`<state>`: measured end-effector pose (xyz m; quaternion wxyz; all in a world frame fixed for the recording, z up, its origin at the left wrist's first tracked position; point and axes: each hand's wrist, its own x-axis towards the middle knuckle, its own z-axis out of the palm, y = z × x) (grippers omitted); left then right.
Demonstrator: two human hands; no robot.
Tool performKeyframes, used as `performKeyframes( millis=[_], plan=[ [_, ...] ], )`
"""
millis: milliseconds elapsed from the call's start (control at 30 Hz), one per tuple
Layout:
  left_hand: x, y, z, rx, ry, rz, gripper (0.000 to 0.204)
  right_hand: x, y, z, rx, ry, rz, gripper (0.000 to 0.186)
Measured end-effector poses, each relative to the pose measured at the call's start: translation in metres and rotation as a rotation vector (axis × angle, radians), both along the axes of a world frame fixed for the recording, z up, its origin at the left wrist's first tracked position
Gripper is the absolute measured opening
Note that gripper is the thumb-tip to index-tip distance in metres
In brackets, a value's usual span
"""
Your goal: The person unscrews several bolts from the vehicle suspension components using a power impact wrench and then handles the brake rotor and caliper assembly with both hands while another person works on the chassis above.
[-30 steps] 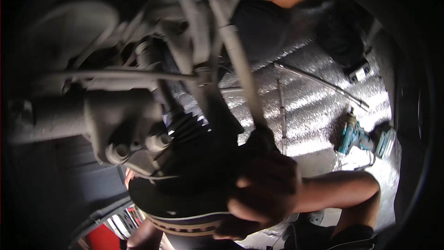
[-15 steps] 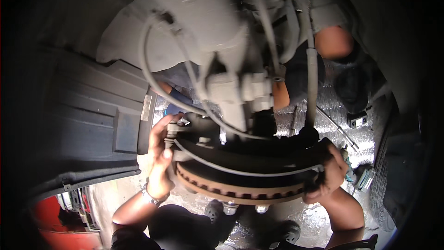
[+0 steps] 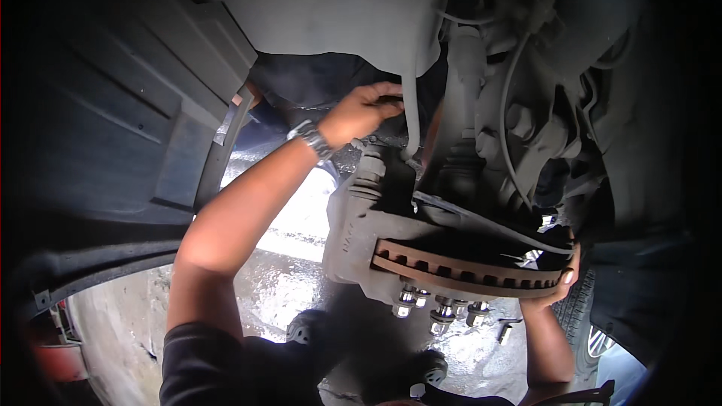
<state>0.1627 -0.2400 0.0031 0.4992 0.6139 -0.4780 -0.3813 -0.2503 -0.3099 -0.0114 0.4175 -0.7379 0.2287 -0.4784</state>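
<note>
My left hand [image 3: 359,116], a watch on its wrist, reaches up to the hanging brake hose [image 3: 411,105]. Its fingers are bent round the hose, with their tips partly hidden. Below hangs the rusty vented brake disc [image 3: 466,274], edge toward me, and my right hand [image 3: 558,291] grips its right rim, thumb in front. Left of the disc sits the grey brake caliper [image 3: 350,244], a ribbed rubber boot [image 3: 367,180] at its top. Wheel studs with nuts [image 3: 442,317] stick out beneath. A thin splash shield [image 3: 489,225] lies behind the disc.
The black wheel-arch liner [image 3: 143,128] borders the left side. Suspension arms and a bellows boot [image 3: 462,169] fill the area above the disc. A tyre [image 3: 579,316] stands at the lower right. Another person's dark clothing [image 3: 308,83] shows beyond the arch.
My left hand has left the caliper side and moved up to the hose. My right hand stays on the disc's right side. The view has shifted, and the assembly now appears farther right.
</note>
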Motion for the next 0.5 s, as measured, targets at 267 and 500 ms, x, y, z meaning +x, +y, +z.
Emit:
performKeyframes(
  millis=[267, 500],
  plan=[
    [-0.013, -0.087, -0.029, 0.117, -0.583, -0.038, 0.049, -0.013, 0.004, -0.011, 0.191, -0.182, 0.113, 0.079],
    [0.018, -0.14, -0.065, -0.303, -0.825, 0.303, 0.034, 0.015, 0.004, -0.002, 0.042, -0.194, -0.001, 0.075]
  ],
)
